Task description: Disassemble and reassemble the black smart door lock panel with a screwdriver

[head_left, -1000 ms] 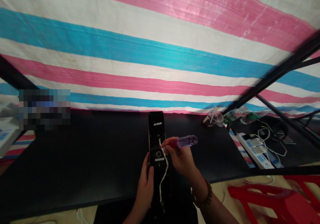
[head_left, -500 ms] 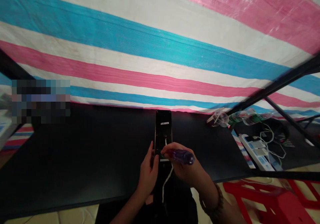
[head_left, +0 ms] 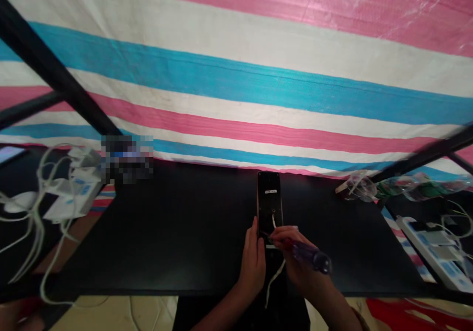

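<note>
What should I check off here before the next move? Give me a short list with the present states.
1. Left-hand grip on the black device: ok, at its left edge.
2. Right-hand grip on the screwdriver: ok, fingers toward the front of its handle.
3. Screwdriver tip seated: cannot tell, too dark and small.
4. White cord fully visible: not ok, part is hidden behind the right hand.
5. Clear plastic item apart from the device: ok, toward the table's back right.
</note>
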Available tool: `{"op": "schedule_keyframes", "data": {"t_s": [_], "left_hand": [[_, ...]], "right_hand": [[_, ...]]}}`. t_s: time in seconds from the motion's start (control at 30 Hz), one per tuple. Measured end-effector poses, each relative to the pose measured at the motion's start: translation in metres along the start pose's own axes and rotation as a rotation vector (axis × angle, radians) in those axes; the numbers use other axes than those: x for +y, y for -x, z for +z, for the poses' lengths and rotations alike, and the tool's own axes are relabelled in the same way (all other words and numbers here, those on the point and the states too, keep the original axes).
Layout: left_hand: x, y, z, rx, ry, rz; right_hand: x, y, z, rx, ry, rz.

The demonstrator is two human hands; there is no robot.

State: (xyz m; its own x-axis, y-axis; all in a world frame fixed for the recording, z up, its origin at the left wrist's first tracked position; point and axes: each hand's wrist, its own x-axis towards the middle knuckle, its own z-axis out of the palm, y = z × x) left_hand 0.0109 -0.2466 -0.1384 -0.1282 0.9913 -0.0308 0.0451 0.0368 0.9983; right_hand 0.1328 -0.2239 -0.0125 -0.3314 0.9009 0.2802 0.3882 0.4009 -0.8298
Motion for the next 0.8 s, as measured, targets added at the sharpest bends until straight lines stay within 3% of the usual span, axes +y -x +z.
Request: {"op": "schedule_keyframes", "data": {"t_s": [0.17,0.37,0.57,0.7,0.8], "left_hand": [[0.002,0.002,0.001,0.019,-0.010,0.007],[0.003,0.000,-0.001,0.030,-0.029,0.042],[0.002,0.000,0.002,0.094,-0.016,0.080],[0.000,0.001,-0.002,0.124,-0.052,0.131],[0.002,0.002,-0.006,0.139,-0.085,0.137]], "right_hand": [[0.007,-0.002,0.006,0.180,0.088,-0.019],[-0.006,-0.007,0.014,0.091,0.023,-0.045],[-0.002,-0.012,0.025,0.210,0.025,-0.169],[0.009,-0.010,0.019,0.141,-0.010,-0.159],[0.009,-0.010,0.009,-0.014,-0.041,-0.121]]}}
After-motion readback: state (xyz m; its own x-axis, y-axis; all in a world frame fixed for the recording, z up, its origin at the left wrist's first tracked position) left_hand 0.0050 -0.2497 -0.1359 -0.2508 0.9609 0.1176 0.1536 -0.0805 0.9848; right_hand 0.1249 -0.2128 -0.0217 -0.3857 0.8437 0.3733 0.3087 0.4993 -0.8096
